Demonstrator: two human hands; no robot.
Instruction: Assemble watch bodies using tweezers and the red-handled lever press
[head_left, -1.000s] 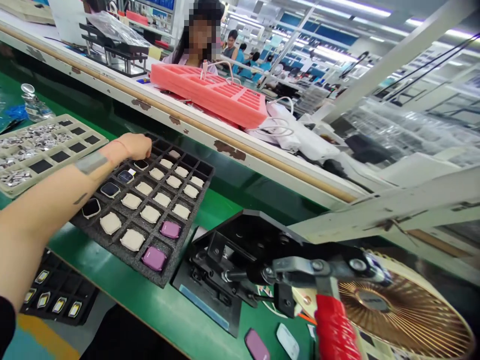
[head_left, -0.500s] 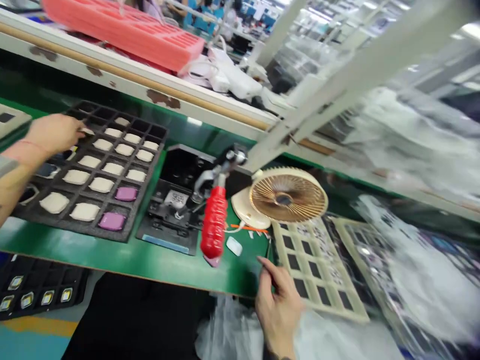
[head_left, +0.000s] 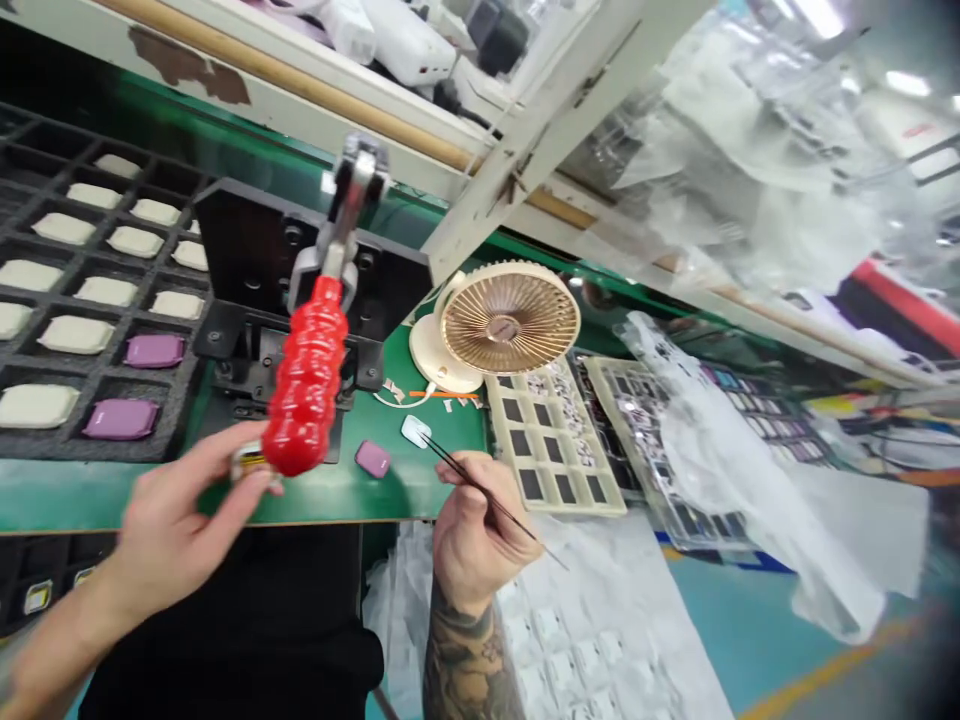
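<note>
My left hand [head_left: 191, 510] pinches a small metallic part with a yellow patch [head_left: 251, 458], partly hidden by the fingers, just beside the toggle clamp's red handle [head_left: 307, 380]. Black tweezers [head_left: 480, 485] lie in my right hand [head_left: 476, 525], their tips at a small pale rounded pad [head_left: 415, 431] on the green bench. Whether the tips grip the pad, I cannot tell. Between the hands rests a purple rounded piece [head_left: 373, 458]. Behind the red handle stands the clamp's black fixture [head_left: 251, 255].
To the left is a dark foam tray [head_left: 180, 420] with cream pieces [head_left: 77, 335] and purple pieces [head_left: 121, 419]. A beige fan [head_left: 510, 320] stands behind my right hand, near a cream compartment tray [head_left: 559, 505]. Plastic sheeting [head_left: 705, 460] covers trays farther right.
My left hand has left the foam tray and come right to the clamp with a small part. My right hand has brought the tweezers to the pale pad. The view has shifted right.
</note>
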